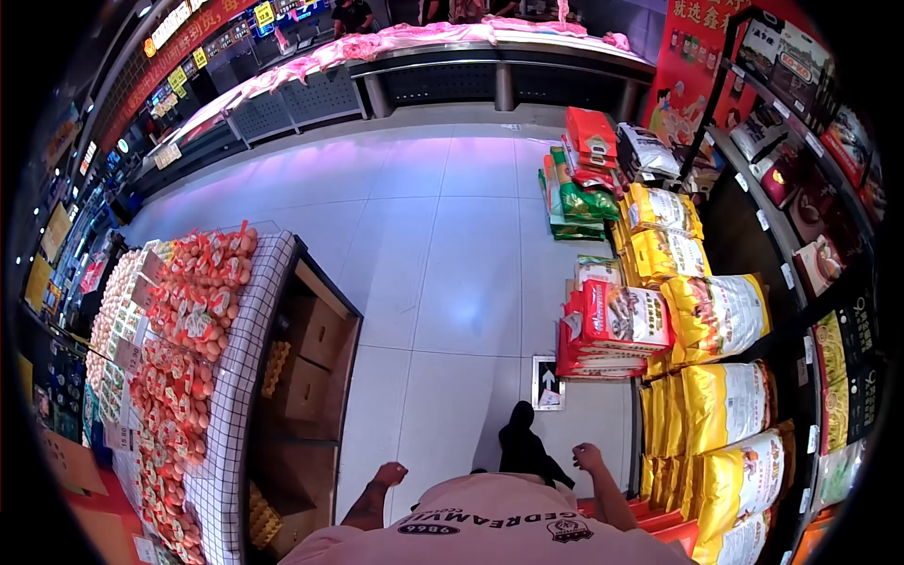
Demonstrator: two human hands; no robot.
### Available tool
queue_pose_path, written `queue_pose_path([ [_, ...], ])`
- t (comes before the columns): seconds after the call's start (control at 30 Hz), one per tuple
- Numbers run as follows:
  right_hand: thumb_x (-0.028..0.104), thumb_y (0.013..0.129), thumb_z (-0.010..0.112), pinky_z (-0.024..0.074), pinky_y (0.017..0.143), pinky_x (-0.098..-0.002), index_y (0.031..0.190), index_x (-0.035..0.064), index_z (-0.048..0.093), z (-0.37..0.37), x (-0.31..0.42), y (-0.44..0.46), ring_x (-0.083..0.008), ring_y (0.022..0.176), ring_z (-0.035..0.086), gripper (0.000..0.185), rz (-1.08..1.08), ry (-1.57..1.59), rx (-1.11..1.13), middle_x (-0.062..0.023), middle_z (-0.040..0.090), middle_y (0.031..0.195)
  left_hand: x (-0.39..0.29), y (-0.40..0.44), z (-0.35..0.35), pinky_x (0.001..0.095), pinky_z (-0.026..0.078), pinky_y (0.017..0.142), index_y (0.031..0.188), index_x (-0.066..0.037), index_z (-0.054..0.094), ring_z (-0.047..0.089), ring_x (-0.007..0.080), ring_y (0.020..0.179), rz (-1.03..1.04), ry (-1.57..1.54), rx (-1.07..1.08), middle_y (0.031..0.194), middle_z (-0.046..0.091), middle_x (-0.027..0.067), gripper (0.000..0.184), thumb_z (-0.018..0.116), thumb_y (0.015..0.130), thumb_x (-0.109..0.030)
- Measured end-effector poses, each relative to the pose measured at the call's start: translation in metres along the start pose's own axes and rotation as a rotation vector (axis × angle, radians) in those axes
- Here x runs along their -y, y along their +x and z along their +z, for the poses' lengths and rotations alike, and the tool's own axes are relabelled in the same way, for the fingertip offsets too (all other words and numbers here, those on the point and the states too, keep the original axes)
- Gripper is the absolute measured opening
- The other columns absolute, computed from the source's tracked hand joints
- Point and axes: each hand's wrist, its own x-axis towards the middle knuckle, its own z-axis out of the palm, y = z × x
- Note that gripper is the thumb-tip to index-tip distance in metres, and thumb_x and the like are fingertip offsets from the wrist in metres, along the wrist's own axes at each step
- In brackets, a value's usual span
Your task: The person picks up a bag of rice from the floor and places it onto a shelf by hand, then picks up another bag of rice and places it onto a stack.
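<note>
In my head view, the left hand [390,474] hangs near the checkered worktop [249,325] carrying bagged eggs [193,315]; the right hand [587,458] hangs near stacked yellow bags [720,400]. Both hands' fingers look curled, but I can't tell how tightly.

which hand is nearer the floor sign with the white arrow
Right. The right hand appears below and slightly right of the floor sign in view; the left hand is farther off, below and left of it.
</note>
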Motion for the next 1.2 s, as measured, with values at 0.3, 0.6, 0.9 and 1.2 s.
queue_pose_path([
  [0.3,0.021,0.077,0.052,0.0494,0.042,-0.0313,0.084,-0.0019,0.061,-0.089,0.121,0.178,-0.0217,0.051,0.061,0.025,0.066,-0.22,0.112,-0.0117,0.062,0.067,-0.039,-0.004,-0.068,0.0302,0.05,0.055,0.081,-0.006,0.063,0.061,0.0161,0.058,-0.432,-0.521,0.114,0.072,0.063,0.0068,0.024,0.051,0.08,-0.027],
  [0.6,0.024,0.078,0.055,0.0478,0.05,-0.0322,0.082,-0.0009,0.062,-0.112,0.255,0.333,-0.019,0.053,0.061,0.027,-0.393,-0.297,-0.082,-0.0114,0.06,0.062,-0.163,0.118,-0.214,0.0335,0.048,0.077,0.096,-0.005,0.063,0.063,0.0248,0.082,-0.354,-0.693,-0.263,0.093,0.064,0.0133,0.034,0.053,0.077,-0.032],
  [0.9,0.027,0.08,0.051,0.0478,0.046,-0.0303,0.074,-0.0008,0.06,-0.133,0.26,0.342,-0.0191,0.051,0.06,0.03,-0.065,-0.342,-0.001,-0.0106,0.06,0.061,-0.112,0.29,-0.315,0.0406,0.046,0.077,0.079,-0.003,0.064,0.058,0.0348,0.083,-0.206,-0.399,-0.019,0.088,0.062,0.0189,0.034,0.045,0.078,-0.032],
  [1.2,0.024,0.077,0.053,0.0486,0.044,-0.0334,0.08,-0.0019,0.06,-0.156,0.29,0.31,-0.0217,0.05,0.061,0.027,0.395,0.075,-0.156,-0.0128,0.062,0.066,-0.077,0.445,-0.503,0.0339,0.049,0.069,0.081,-0.005,0.065,0.063,0.0221,0.067,0.037,-0.2,-0.353,0.071,0.065,0.0089,0.029,0.051,0.079,-0.03],
])
